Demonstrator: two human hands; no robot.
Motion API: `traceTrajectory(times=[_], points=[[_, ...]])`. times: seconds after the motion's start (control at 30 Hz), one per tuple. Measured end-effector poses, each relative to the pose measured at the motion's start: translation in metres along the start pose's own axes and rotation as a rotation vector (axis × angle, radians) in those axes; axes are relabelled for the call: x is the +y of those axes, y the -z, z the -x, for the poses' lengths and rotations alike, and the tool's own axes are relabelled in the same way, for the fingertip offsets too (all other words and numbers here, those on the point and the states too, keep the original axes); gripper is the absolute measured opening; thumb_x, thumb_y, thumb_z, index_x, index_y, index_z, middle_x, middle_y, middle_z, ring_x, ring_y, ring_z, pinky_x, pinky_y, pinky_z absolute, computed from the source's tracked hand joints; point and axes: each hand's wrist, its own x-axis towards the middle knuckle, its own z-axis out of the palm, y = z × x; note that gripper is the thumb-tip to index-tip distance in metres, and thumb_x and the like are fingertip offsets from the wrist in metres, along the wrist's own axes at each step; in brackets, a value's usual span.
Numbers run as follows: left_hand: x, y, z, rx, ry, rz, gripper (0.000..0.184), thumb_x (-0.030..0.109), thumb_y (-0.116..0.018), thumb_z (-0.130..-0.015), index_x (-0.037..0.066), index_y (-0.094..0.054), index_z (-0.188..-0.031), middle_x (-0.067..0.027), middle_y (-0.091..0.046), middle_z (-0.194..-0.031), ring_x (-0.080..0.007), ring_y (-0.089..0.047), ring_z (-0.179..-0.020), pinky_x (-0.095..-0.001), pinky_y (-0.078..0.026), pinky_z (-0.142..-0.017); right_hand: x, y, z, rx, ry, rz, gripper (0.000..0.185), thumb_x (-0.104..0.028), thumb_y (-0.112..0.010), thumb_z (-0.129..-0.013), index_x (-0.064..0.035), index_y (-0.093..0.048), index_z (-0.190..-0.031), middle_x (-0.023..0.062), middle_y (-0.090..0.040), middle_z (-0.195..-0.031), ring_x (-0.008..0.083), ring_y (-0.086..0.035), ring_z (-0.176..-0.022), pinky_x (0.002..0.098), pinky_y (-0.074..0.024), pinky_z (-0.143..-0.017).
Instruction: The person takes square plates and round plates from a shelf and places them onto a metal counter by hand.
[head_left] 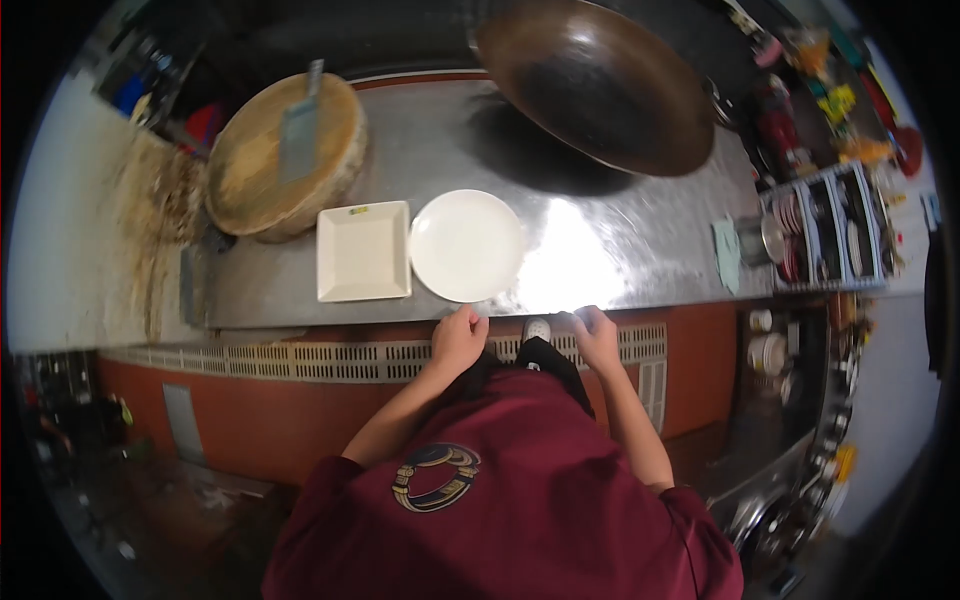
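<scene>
My left hand [460, 338] is curled closed at the front edge of the steel table [390, 312], just below a round white plate [467, 246]. I see no object in it. To the right, my right hand [597, 338] is also curled at the same edge, below the bright reflection, with nothing visible in its fingers. A square cream dish [364, 252] with a small green and yellow mark on its rim lies directly left of the round plate. Neither hand touches the plate or the dish.
A cleaver [299, 138] lies on a thick round chopping block [245, 160] at the back left. A large dark wok [600, 90] stands at the back. Toward the right are a green cloth [726, 256], a metal container [762, 240] and a blue-grey rack [826, 225] of dishes.
</scene>
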Motion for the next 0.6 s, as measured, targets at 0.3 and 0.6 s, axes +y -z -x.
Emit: traceTrajectory(times=[0.3,0.6], points=[[0.056,-0.027,0.001,-0.276,-0.183,0.001,0.030,0.026,-0.069,-0.093,0.003,-0.057,-0.078,-0.0166,-0.061,-0.064,-0.0362,-0.062,-0.060,-0.0457,-0.047,-0.058,0.074,0.026,0.081,0.200,-0.236,-0.151,0.024,-0.022,-0.063,-0.097,0.0012,-0.065,-0.090,0.0092,-0.064,-0.070,0.0127,-0.060,-0.064,0.0310,-0.0483,-0.060],[0.105,-0.085,0.026,-0.390,-0.299,-0.012,0.032,0.025,-0.069,-0.094,0.002,-0.056,-0.077,-0.0103,-0.056,-0.059,-0.0210,-0.054,-0.054,-0.0364,-0.044,-0.054,0.133,0.066,0.152,0.393,-0.284,-0.226,0.029,-0.025,-0.068,-0.092,0.0013,-0.062,-0.080,0.0152,-0.063,-0.066,0.0226,-0.063,-0.061,0.0379,-0.0491,-0.060]])
